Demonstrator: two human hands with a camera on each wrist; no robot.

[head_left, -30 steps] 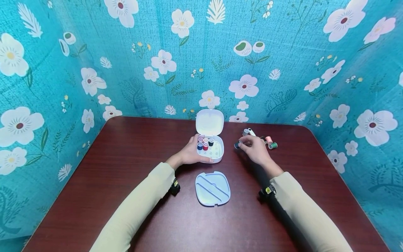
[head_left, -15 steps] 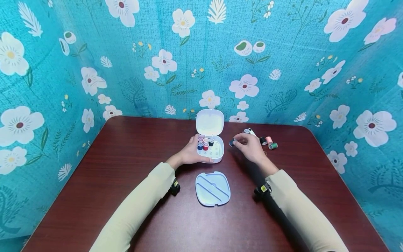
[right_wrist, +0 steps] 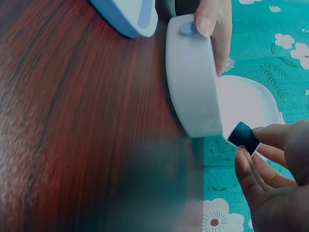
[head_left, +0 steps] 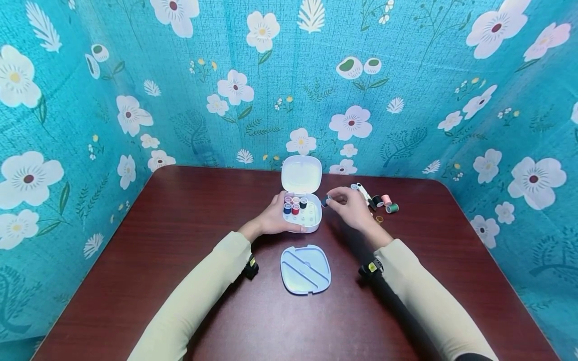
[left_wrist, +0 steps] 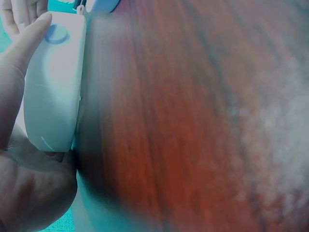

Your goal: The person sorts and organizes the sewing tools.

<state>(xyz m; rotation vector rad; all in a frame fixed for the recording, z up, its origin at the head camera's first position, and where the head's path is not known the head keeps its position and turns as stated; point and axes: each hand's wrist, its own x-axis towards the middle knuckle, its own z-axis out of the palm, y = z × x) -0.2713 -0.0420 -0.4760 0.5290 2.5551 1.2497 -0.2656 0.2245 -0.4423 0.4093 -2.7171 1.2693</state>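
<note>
A small white box (head_left: 319, 219) stands on the table with its hinged lid (head_left: 301, 174) raised. My left hand (head_left: 273, 218) grips its left side, the thumb lying across the front near a round blue button (left_wrist: 56, 34). Several thread spools (head_left: 295, 208) stand in the box's left and back part; bare pegs show in the front and right. My right hand (head_left: 352, 206) pinches a dark blue-green thread spool (right_wrist: 244, 137) between thumb and fingertips, just off the box's right wall. The spool is tilted.
A pale blue tray (head_left: 305, 271) lies in front of the box. To the right, past my right hand, are a pink spool (head_left: 386, 199), a green spool (head_left: 392, 208), a black spool (head_left: 377, 201), a slim white tool (head_left: 363, 191) and a small gold ring (head_left: 380, 219). A floral curtain (head_left: 189, 100) hangs behind the table.
My right hand has moved left with the dark spool, from beside the loose spools to the box's right wall. The left hand and the box have stayed in place.
</note>
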